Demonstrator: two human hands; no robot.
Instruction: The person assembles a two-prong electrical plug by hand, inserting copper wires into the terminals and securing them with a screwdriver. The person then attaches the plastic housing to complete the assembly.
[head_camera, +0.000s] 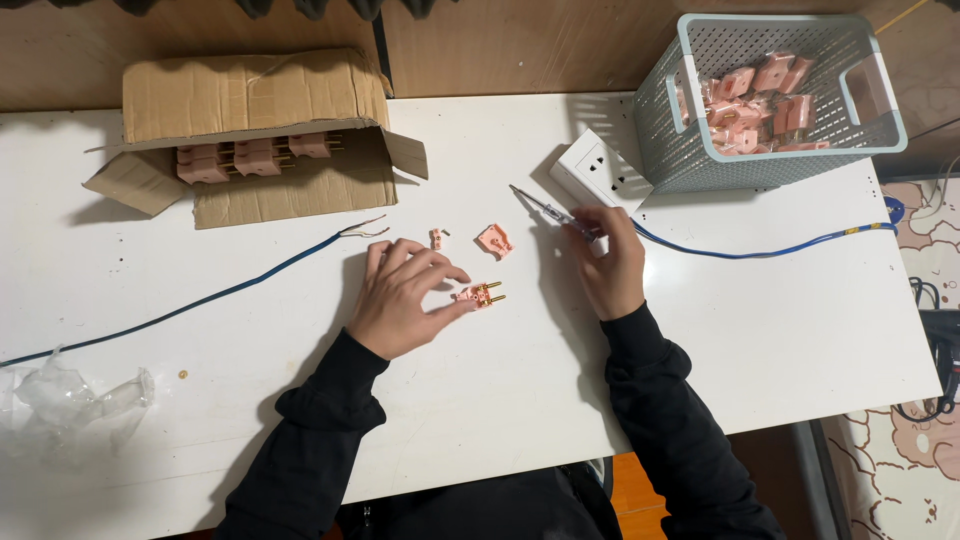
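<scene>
My left hand (405, 293) rests on the white table (760, 320), its thumb and forefinger touching a pink plug base with two brass pins (481, 295). My right hand (608, 262) grips a thin screwdriver (545, 209) that points up and left. A pink plug cover (494, 241) lies between the hands, with a small pink clamp piece (436, 238) and a tiny screw just left of it. A blue cable with bare wire ends (250, 280) runs off to the left.
An open cardboard box (250, 100) holding pink plugs sits at the back left. A grey-blue mesh basket (770, 165) of bagged pink plugs stands at the back right, a white wall socket (600, 172) beside it. Another blue cable (760, 250) trails right. Crumpled plastic (70, 395) lies front left.
</scene>
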